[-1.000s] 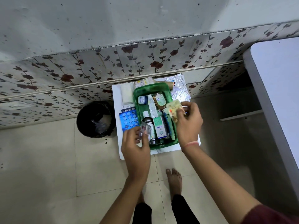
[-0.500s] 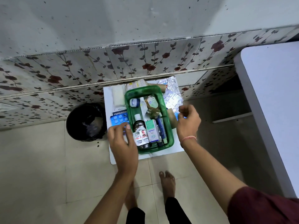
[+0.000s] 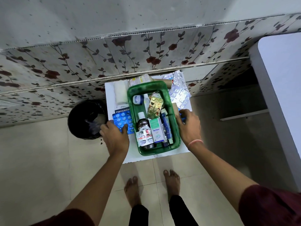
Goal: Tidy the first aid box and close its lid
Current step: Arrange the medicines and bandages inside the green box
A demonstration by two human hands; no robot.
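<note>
The green first aid box (image 3: 147,86) stands open on a small white surface (image 3: 130,154). Inside lie a gold blister strip (image 3: 154,105), an Optibex carton (image 3: 156,131), a dark bottle (image 3: 143,122), a silver-red blister strip (image 3: 145,136), a blue tube (image 3: 166,126) and a small jar (image 3: 138,99). My left hand (image 3: 114,136) is left of the box, its thumb and fingers pinching a blue blister pack (image 3: 123,120). My right hand (image 3: 189,126) is at the box's right wall, closed over a small blue item (image 3: 183,118), mostly hidden. I see no lid.
A Hansaplast box (image 3: 122,110) and a white gauze roll (image 3: 120,93) lie left of the box, and silver blister strips (image 3: 179,92) lie at the back right. A black bin (image 3: 88,118) stands on the floor to the left. A white table (image 3: 280,95) stands on the right. Bare feet are below.
The silver-red strip left my left hand and the gold strip left my right; both now lie in the box. My hands moved outward to the blue pack and the blue item.
</note>
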